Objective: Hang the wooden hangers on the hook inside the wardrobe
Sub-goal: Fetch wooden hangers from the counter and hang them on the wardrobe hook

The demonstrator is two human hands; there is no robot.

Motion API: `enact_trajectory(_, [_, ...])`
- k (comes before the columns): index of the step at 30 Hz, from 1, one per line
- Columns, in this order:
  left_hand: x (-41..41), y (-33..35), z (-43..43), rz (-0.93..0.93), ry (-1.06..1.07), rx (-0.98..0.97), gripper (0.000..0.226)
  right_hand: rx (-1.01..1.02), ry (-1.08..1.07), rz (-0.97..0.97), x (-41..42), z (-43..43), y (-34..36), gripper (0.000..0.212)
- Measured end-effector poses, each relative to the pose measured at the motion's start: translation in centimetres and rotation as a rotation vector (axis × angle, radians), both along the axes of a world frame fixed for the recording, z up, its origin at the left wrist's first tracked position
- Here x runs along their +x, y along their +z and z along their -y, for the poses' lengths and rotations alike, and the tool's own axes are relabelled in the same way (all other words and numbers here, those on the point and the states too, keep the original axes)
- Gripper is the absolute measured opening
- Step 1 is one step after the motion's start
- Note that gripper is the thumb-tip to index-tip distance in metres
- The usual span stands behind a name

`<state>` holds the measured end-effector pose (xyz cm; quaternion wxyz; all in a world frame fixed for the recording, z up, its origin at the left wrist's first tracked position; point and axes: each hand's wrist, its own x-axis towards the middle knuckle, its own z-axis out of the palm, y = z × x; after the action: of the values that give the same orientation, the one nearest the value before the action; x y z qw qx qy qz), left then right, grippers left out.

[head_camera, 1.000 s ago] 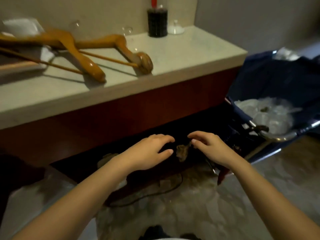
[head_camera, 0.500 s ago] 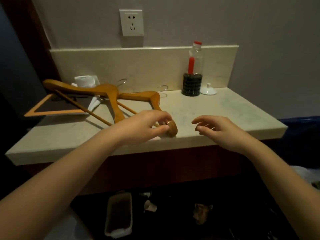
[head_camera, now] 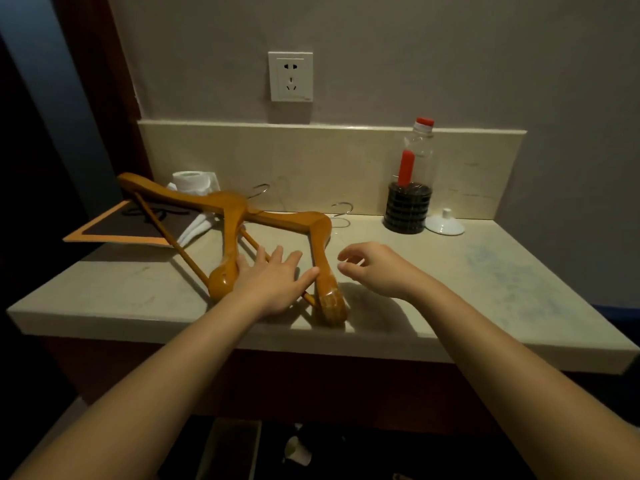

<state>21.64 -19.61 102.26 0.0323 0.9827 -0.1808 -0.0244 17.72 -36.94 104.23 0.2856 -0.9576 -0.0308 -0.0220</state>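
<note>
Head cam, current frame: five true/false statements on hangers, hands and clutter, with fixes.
1. Both hangers lie on the counter. True.
2. The right hand holds a hanger. False: it hovers beside the nearer hanger's end, fingers loosely curled, holding nothing.
3. The left hand has straight fingers, spread between the hangers' arms. True.
4. The bottle has a blue cap. False: the cap is red.
5. A plug sits in the socket. False: nothing is plugged in.
</note>
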Motion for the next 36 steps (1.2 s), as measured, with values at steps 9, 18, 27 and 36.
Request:
enact_trajectory(9, [0.6, 0.3, 0.7, -0.067, -0.012, 0.008, 0.062, -0.023, -0.022, -0.028, 5.5, -2.0, -1.3, 0.027])
enact_trajectory(18, [1.3, 1.4, -1.3, 0.006, -0.012, -0.024, 0.059, -0.02, -0.039, -0.146, 6.0, 0.0, -0.8, 0.028])
enact_trajectory(27, [1.5, 0.8, -1.4, -0.009, 0.132, 0.028, 0.068, -0.182, -0.045, -0.177, 5.1, 2.7, -0.2, 0.022])
enact_trajectory(36, [1.6, 2.8, -1.8, -0.053, 0.116, -0.261, 0.063, -0.194, -0.232, -0.02, 8.4, 1.7, -2.3, 0.053])
